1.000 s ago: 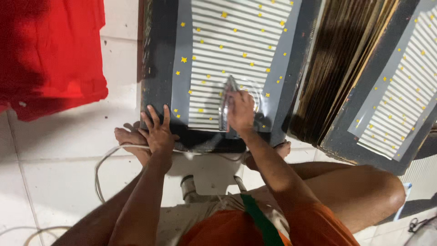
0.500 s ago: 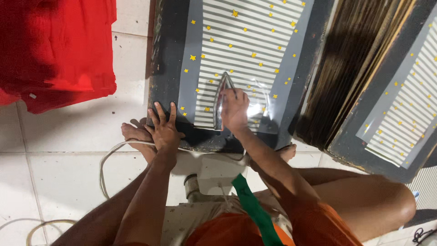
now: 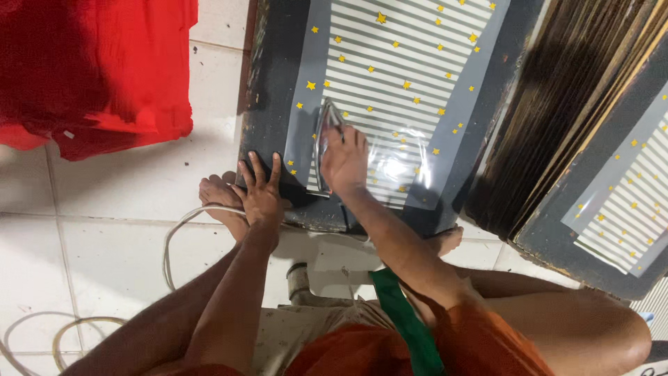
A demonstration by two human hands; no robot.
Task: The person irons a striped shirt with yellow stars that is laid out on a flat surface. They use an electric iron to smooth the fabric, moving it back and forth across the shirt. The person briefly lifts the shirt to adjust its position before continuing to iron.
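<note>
My right hand [image 3: 346, 159] grips a metal iron [image 3: 325, 143] and presses it on a grey-and-white striped sheet with yellow stars [image 3: 396, 76]. The sheet lies on a dark board [image 3: 275, 90]. A clear shiny plastic film [image 3: 400, 167] covers the sheet's near end, just right of the iron. My left hand [image 3: 261, 191] lies flat with fingers spread on the board's near left corner, holding nothing.
Red cloth [image 3: 90, 69] lies on the white tiled floor [image 3: 118, 237] at upper left. A pale cord [image 3: 174, 240] loops by my left foot. A stack of dark boards [image 3: 550, 118] stands at right, beside another board with a striped sheet [image 3: 623, 216].
The view has shifted, so the board and sheet sit lower in the frame. My right hand stays on the iron at the sheet's near end; my left hand remains flat on the board.
</note>
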